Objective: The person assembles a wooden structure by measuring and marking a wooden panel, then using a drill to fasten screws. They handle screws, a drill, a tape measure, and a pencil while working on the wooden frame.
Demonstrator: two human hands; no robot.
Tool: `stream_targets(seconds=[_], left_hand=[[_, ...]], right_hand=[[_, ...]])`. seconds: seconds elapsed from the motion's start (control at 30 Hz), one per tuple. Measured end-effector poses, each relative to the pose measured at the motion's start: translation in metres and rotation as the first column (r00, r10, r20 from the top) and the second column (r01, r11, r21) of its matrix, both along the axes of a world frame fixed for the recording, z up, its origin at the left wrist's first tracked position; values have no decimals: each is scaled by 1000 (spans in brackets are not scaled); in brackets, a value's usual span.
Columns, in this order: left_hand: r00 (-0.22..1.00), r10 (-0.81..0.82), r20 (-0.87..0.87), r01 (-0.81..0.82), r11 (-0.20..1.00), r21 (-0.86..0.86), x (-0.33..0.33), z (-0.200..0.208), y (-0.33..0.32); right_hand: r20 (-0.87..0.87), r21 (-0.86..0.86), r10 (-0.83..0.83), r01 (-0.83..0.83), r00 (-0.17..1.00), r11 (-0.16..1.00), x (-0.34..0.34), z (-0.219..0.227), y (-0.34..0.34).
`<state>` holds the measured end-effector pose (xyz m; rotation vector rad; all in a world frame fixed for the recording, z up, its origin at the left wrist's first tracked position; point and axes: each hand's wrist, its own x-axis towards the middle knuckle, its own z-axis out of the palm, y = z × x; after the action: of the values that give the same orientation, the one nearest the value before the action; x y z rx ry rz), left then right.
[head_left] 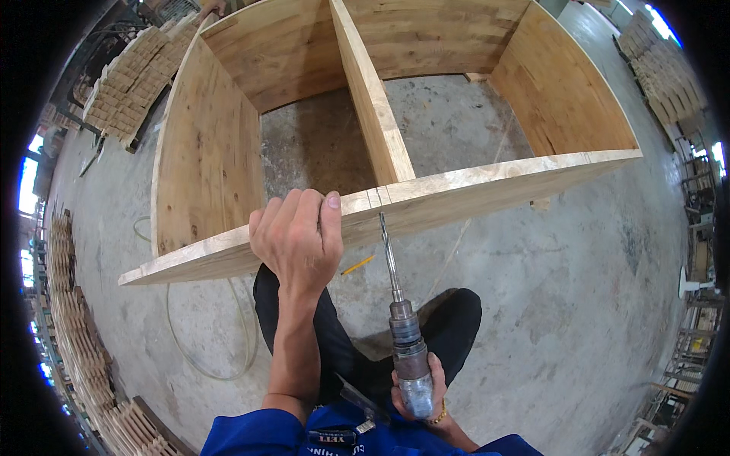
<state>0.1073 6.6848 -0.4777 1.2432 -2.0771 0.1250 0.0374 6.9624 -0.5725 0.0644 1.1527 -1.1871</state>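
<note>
My left hand (298,232) is closed over the top edge of the near wooden panel (471,197), left of its middle. In my right hand (436,384) is a metal drill (408,346), gripped by its body. Its long bit (389,251) points up and away from me, the tip close to the panel's face just below pencil lines on the edge. Whether the tip touches the wood I cannot tell. The panel is part of a large open wooden frame, and a divider (372,99) meets it near those lines.
On the concrete floor (563,304) lie a yellow pencil (357,264) and a looped pale hose (205,372). Stacks of wood pieces (141,83) stand at the far left. Another person's hand (213,7) shows by the frame's far left corner. My knees are below the panel.
</note>
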Motion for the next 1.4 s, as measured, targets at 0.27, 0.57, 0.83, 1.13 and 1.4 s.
stream_targets(seconds=[0.27,0.57,0.83,1.13,1.4], left_hand=[[1000,13,17,-13,999,32,0,0,1],[1000,9,17,-10,999,36,1,2,1],[1000,12,19,-13,999,53,-3,3,1],[999,20,27,-21,998,66,-3,3,0],[999,24,24,-26,997,69,-2,2,0]], right_hand=[[-98,-82,-52,44,994,996,0,-9,3],[-205,-114,29,-53,978,992,-2,-21,10],[-426,-191,-30,-58,904,980,4,-35,12],[23,-88,8,-6,1000,996,-13,-21,5],[67,-64,13,-9,998,998,-15,-27,7]])
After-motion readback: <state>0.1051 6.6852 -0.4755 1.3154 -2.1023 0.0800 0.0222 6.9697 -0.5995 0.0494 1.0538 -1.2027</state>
